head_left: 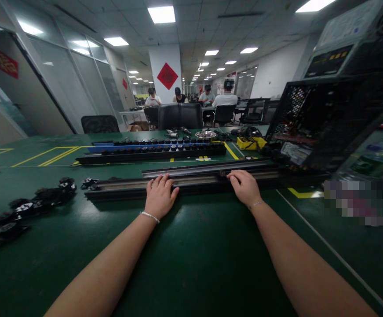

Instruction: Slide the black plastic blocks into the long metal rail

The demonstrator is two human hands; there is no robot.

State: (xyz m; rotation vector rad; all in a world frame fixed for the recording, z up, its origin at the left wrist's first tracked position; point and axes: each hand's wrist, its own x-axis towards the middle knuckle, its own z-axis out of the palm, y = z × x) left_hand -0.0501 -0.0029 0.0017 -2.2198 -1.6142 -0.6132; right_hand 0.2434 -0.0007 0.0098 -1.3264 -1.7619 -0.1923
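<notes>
A long black channel rail (pixel 194 188) with a pale inner strip lies crosswise on the green table in front of me. My left hand (pixel 160 197) rests flat over its near edge, thumb apart from the fingers. At the right, my right hand (pixel 246 188) has its fingers bent together at a small black part (pixel 223 174) that sits in the channel; its fingertips partly hide the contact. Just behind lies a second, slimmer rail (pixel 191 169). Small black parts (pixel 89 182) lie by the first rail's left end.
A row of black components (pixel 42 200) lies at the left. Farther back are a blue rail (pixel 102 147) and another black rail (pixel 151 154) with parts, a metal dish (pixel 206 134) and a yellow box (pixel 250 143). An open computer case (pixel 330 114) stands right. People sit beyond.
</notes>
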